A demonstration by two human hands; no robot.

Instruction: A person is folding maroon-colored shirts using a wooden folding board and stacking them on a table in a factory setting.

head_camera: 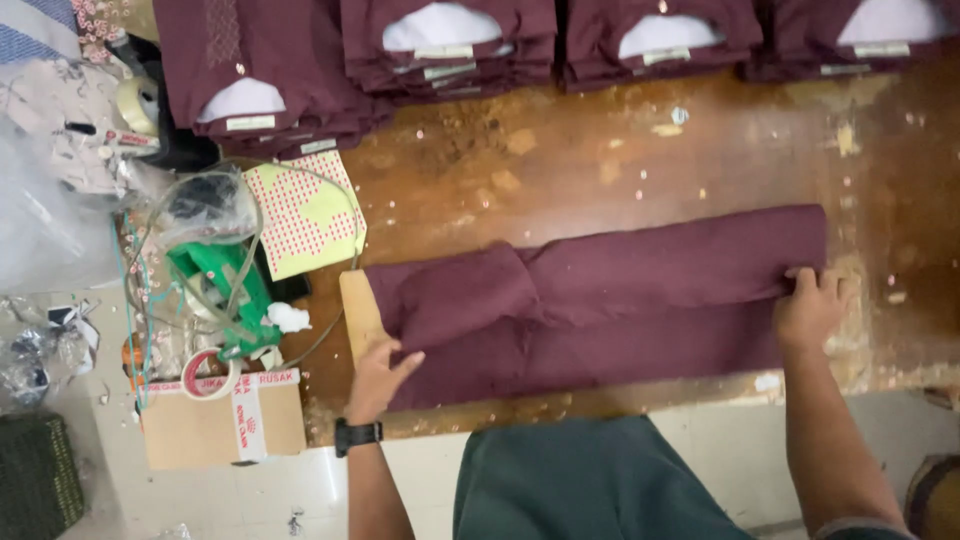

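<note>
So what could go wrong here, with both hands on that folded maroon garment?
The long folded maroon garment is pinned only at its ends by the left hand and right hand, so the middle folds could slip. The light folding board underneath could shift. The worn wooden table carries flecks that might cling.

Four stacks of folded maroon garments (450, 45) are lining the top of the frame. One maroon garment (610, 300) is lying at centre, two hands, left hand (380, 375) and right hand (812, 308), pressing on it. One cardboard box (222, 420) is sitting lower left, one tape roll (210, 375) resting on it, and one dotted sheet (305, 215) is showing upper left.
</note>
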